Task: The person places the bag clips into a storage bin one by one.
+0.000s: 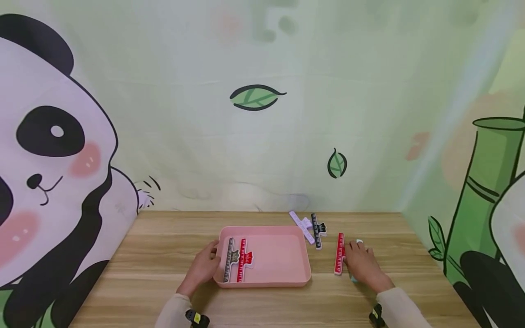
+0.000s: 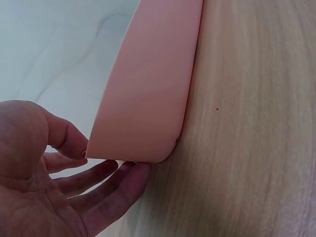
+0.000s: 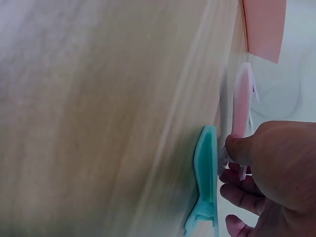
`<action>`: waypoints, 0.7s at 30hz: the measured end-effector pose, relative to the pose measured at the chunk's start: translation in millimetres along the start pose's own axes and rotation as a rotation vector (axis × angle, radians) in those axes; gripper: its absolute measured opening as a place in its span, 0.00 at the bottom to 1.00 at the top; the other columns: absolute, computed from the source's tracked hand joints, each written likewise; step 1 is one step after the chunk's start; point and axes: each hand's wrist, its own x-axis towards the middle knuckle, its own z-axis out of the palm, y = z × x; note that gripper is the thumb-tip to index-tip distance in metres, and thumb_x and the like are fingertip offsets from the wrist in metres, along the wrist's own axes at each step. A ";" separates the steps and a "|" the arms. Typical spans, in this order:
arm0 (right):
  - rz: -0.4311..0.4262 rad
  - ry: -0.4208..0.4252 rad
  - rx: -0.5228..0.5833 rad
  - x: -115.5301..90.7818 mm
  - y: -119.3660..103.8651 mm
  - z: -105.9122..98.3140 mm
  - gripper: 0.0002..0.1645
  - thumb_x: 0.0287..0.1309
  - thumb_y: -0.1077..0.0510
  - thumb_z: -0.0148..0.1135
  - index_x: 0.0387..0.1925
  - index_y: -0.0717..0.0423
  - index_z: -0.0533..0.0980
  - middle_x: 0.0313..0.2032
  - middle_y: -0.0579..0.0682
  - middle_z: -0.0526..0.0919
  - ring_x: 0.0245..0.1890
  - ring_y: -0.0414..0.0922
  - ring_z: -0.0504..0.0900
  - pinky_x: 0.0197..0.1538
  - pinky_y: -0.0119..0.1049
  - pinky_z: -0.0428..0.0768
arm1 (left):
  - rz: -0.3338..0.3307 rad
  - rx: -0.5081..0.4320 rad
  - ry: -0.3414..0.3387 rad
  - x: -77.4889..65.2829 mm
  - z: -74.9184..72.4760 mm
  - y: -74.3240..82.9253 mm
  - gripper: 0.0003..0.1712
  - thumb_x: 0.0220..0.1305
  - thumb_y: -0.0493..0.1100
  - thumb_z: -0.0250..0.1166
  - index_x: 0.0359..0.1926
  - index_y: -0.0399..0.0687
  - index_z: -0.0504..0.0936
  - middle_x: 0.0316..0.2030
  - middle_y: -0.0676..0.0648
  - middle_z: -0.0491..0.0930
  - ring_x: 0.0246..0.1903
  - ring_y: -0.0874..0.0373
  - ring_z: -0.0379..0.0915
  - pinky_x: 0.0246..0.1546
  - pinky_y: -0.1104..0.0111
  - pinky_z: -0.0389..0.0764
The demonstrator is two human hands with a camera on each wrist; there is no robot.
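My left hand [image 1: 205, 263] holds the left edge of a pink tray [image 1: 283, 259], its thumb at the rim and fingers against the outer wall [image 2: 138, 94]. Inside the tray, at the left, a black-and-white long-jawed plastic clip [image 1: 229, 259] lies beside a red clip [image 1: 242, 260]. Right of the tray, my right hand [image 1: 365, 264] pinches another red clip [image 1: 339, 253] by its handle side; the right wrist view shows the thumb on that clip [image 3: 242, 101]. A teal clip [image 3: 205, 170] lies on the table just under this hand, mostly hidden in the head view.
Behind the tray's right corner lie a lilac clip [image 1: 301, 226] and a black clip [image 1: 316, 231], close together. The wooden table [image 1: 262, 307] ends at a printed cloth backdrop [image 1: 184, 136] with a panda and bamboo.
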 end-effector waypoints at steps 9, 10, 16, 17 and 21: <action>0.028 -0.028 0.022 -1.2 -4.1 -13.7 0.25 0.63 0.56 0.62 0.57 0.67 0.72 0.52 0.63 0.76 0.54 0.60 0.73 0.49 0.60 0.72 | -0.001 0.012 -0.005 0.3 0.3 0.3 0.32 0.70 0.40 0.52 0.74 0.40 0.58 0.62 0.32 0.72 0.56 0.40 0.74 0.58 0.45 0.75; 0.025 -0.028 0.020 -1.7 -4.7 -16.0 0.26 0.63 0.57 0.61 0.58 0.67 0.72 0.53 0.63 0.76 0.55 0.60 0.73 0.50 0.60 0.72 | -0.001 0.011 -0.006 0.5 0.6 0.1 0.32 0.70 0.40 0.52 0.74 0.40 0.58 0.62 0.32 0.72 0.56 0.40 0.74 0.58 0.44 0.74; -0.010 0.023 0.002 -4.5 -9.9 -28.4 0.27 0.61 0.58 0.64 0.58 0.67 0.72 0.54 0.63 0.77 0.56 0.60 0.73 0.50 0.61 0.73 | 0.004 -0.002 -0.011 1.2 -0.1 0.1 0.32 0.70 0.39 0.51 0.74 0.40 0.58 0.63 0.31 0.71 0.57 0.39 0.73 0.58 0.44 0.74; -0.014 0.029 0.003 -4.7 -10.9 -30.1 0.28 0.61 0.57 0.64 0.59 0.67 0.71 0.54 0.63 0.77 0.57 0.60 0.73 0.50 0.61 0.73 | 0.003 -0.009 -0.011 1.4 -0.5 -0.2 0.32 0.70 0.39 0.51 0.73 0.40 0.58 0.63 0.31 0.71 0.57 0.38 0.73 0.58 0.45 0.74; -0.024 0.030 0.015 -4.4 -15.6 -35.2 0.29 0.62 0.56 0.64 0.60 0.67 0.71 0.55 0.63 0.76 0.58 0.60 0.73 0.51 0.62 0.73 | 0.005 -0.042 -0.014 1.6 -2.0 -0.8 0.32 0.69 0.38 0.51 0.73 0.39 0.60 0.61 0.30 0.72 0.55 0.39 0.75 0.54 0.48 0.78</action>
